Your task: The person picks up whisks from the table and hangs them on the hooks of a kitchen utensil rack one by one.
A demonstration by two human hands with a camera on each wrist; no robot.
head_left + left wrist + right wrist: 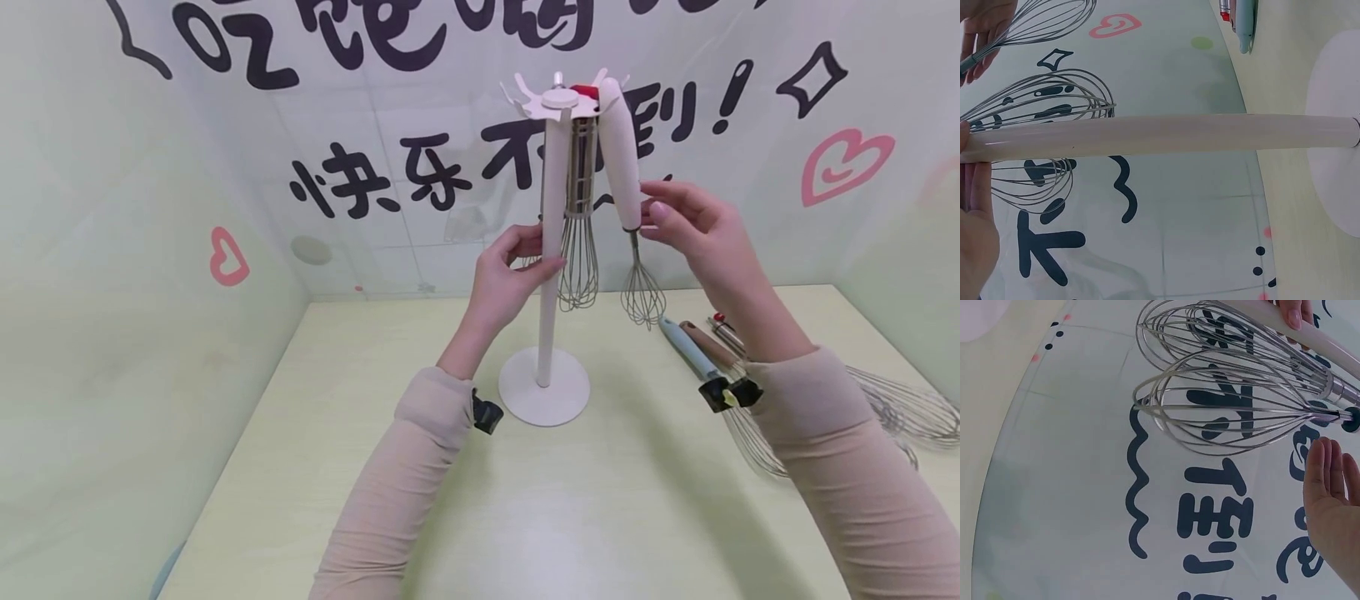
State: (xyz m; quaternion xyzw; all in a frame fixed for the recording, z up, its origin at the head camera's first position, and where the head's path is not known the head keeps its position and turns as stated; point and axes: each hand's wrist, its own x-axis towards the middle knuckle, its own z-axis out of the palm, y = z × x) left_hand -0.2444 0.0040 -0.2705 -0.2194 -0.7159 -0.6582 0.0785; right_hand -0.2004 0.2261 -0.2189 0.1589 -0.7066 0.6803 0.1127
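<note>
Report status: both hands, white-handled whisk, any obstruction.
Left hand gripping white stand. Right hand beside white-handled whisk, contact unclear. Whisk hanging at the stand's top, slightly tilted. Metal-handled whisk close alongside, possibly crowding it.

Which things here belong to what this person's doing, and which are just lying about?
Part of the job:
- white stand, held by the left hand
- white-handled whisk, right hand beside it
- steel-handled whisk, hanging on the stand

Lying on the table, though possibly also part of it:
- blue-handled whisk
- brown handle
- red-tipped steel handle
</note>
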